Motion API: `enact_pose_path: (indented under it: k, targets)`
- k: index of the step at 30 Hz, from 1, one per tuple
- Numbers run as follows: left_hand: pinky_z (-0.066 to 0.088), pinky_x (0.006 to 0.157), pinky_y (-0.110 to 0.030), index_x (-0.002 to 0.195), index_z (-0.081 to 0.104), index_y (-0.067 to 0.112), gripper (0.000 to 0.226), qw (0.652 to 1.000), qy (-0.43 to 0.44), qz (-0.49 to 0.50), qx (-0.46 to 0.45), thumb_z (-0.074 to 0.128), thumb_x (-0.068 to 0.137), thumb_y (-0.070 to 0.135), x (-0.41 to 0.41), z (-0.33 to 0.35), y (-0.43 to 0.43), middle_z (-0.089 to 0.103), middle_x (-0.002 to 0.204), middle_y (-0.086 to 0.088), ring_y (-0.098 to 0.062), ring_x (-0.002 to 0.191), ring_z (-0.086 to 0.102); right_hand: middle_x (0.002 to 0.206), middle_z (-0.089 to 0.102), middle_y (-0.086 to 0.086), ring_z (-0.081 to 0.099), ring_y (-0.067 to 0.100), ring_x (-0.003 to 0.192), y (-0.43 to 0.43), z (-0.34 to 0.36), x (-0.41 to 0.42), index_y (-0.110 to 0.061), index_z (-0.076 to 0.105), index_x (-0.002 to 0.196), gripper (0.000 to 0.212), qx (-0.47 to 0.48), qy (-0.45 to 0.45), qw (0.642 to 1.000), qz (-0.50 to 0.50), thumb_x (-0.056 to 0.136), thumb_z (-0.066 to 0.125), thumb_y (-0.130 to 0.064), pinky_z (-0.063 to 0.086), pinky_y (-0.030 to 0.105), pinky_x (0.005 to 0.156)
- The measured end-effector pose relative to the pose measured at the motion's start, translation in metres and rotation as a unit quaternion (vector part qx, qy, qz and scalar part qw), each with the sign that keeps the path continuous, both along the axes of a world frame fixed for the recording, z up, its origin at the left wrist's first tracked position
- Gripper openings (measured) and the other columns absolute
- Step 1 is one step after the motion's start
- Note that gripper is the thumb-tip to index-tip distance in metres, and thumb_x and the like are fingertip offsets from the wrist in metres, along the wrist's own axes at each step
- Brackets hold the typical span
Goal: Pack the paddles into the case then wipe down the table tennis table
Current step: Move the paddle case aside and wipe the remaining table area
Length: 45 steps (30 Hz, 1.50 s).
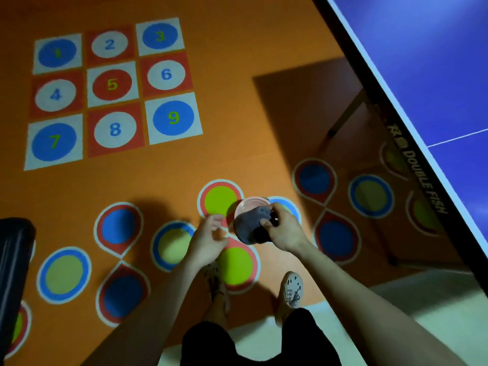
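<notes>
**A:** what's painted on that orange floor (237,107)?
**B:** a 1–9 number grid (112,84) top left and ringed dots (64,275) lower down. Some black thing (13,260) at the left edge, can't tell what.

Orange floor (237,88), painted at upper left with a three-by-three grid of numbered squares (112,84), 1 to 9, in red, white and blue. Below it lie painted blue rings with green centres (63,274) and red-edged figure-eight loops (121,260). A pair of pale shoes (291,289) stands on the floor beside a pale green strip (435,307). At right is the blue table tennis surface (435,62), white-lined, its dark edge band (422,175) lettered DOUBLE FISH.
</notes>
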State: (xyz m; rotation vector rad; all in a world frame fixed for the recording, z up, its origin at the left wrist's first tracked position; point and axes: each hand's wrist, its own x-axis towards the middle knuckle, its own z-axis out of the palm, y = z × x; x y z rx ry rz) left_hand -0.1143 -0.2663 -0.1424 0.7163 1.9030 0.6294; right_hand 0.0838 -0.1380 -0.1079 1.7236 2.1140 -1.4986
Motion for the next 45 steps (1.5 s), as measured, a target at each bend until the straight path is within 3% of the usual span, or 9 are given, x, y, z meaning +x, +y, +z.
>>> enact_pose_path:
  k: [3, 8, 13, 19, 23, 28, 33, 40, 45]
  targets:
    - [0.046, 0.111, -0.04, 0.15, 0.048, 0.034, 0.081, 0.988, -0.133, 0.047, -0.068, 0.087, 0.08, 0.022, -0.024, -0.061, 0.002, 0.059, 0.139, 0.007, -0.018, 0.135, 0.054, 0.102, 0.071, 0.002, 0.066, 0.024, 0.094, -0.015, -0.048, -0.008, -0.028, 0.058, 0.11, 0.016, -0.051, 0.056, 0.997, -0.018, 0.104, 0.065, -0.015, 0.054, 0.047, 0.087]
    - [0.061, 0.077, -0.03, 0.134, 0.067, 0.02, 0.045, 0.918, -0.338, 0.162, -0.129, 0.079, 0.091, 0.02, -0.029, -0.168, 0.003, 0.077, 0.129, -0.007, -0.019, 0.111, 0.075, 0.109, 0.073, 0.004, 0.066, 0.008, 0.093, -0.046, -0.156, -0.019, -0.02, 0.064, 0.112, 0.028, -0.111, 0.077, 0.98, -0.148, 0.105, 0.058, 0.006, 0.053, 0.03, 0.085]
    - [0.047, 0.114, -0.043, 0.141, 0.066, 0.016, 0.072, 0.959, -0.149, 0.178, -0.163, 0.088, 0.078, 0.042, -0.027, -0.324, 0.002, 0.064, 0.144, -0.007, -0.03, 0.137, 0.058, 0.108, 0.076, 0.001, 0.071, 0.029, 0.103, -0.071, -0.313, -0.03, -0.021, 0.064, 0.113, 0.021, -0.125, -0.003, 0.96, -0.251, 0.093, 0.065, -0.015, 0.055, 0.042, 0.086]
    - [0.046, 0.103, -0.029, 0.139, 0.065, 0.008, 0.039, 0.991, -0.056, 0.105, -0.054, 0.072, 0.103, 0.018, -0.037, -0.439, 0.041, 0.067, 0.137, -0.005, -0.022, 0.127, 0.062, 0.103, 0.077, 0.002, 0.07, 0.023, 0.093, -0.069, -0.47, -0.039, -0.017, 0.07, 0.11, 0.016, -0.154, 0.027, 0.928, -0.337, 0.094, 0.07, -0.017, 0.054, 0.038, 0.083]
    - [0.041, 0.064, -0.017, 0.098, 0.063, 0.019, 0.009, 0.998, 0.033, -0.025, -0.048, 0.071, 0.101, 0.019, -0.042, -0.492, 0.073, 0.064, 0.088, 0.006, -0.019, 0.09, 0.063, 0.086, 0.076, 0.007, 0.065, 0.026, 0.072, -0.068, -0.537, -0.033, -0.01, 0.074, 0.107, 0.015, -0.187, 0.003, 0.901, -0.392, 0.092, 0.075, -0.013, 0.048, 0.035, 0.065]
    - [0.052, 0.082, -0.033, 0.135, 0.056, 0.02, 0.054, 0.995, 0.094, 0.022, -0.033, 0.077, 0.086, 0.016, -0.032, -0.516, 0.088, 0.07, 0.114, 0.001, -0.021, 0.1, 0.069, 0.083, 0.079, 0.007, 0.077, 0.031, 0.081, -0.073, -0.556, -0.029, -0.019, 0.074, 0.092, 0.026, -0.204, -0.014, 0.89, -0.407, 0.073, 0.077, -0.037, 0.062, 0.049, 0.073]
    - [0.056, 0.101, -0.048, 0.147, 0.05, 0.033, 0.065, 0.993, 0.098, -0.068, -0.012, 0.061, 0.087, 0.011, -0.029, -0.51, 0.094, 0.066, 0.133, 0.0, -0.026, 0.118, 0.066, 0.104, 0.081, 0.01, 0.079, 0.036, 0.101, -0.079, -0.558, -0.015, -0.023, 0.068, 0.102, 0.023, -0.28, -0.013, 0.894, -0.348, 0.094, 0.084, -0.038, 0.062, 0.061, 0.097]
    - [0.047, 0.107, -0.038, 0.161, 0.033, 0.033, 0.085, 0.992, 0.036, -0.1, -0.069, 0.078, 0.089, 0.041, -0.035, -0.514, 0.128, 0.052, 0.149, 0.0, -0.024, 0.135, 0.055, 0.14, 0.06, -0.002, 0.069, 0.029, 0.123, -0.061, -0.558, 0.003, -0.038, 0.011, 0.169, 0.147, -0.239, 0.012, 0.884, -0.402, 0.054, 0.094, -0.075, 0.06, 0.056, 0.104]
    - [0.046, 0.08, -0.03, 0.158, 0.041, 0.026, 0.086, 0.982, -0.004, -0.153, -0.107, 0.085, 0.086, 0.012, -0.049, -0.531, 0.149, 0.056, 0.123, -0.001, -0.032, 0.128, 0.057, 0.127, 0.066, 0.009, 0.074, 0.033, 0.111, -0.045, -0.576, -0.005, -0.021, 0.037, 0.133, 0.111, -0.246, 0.054, 0.857, -0.45, 0.047, 0.102, -0.05, 0.065, 0.055, 0.094]
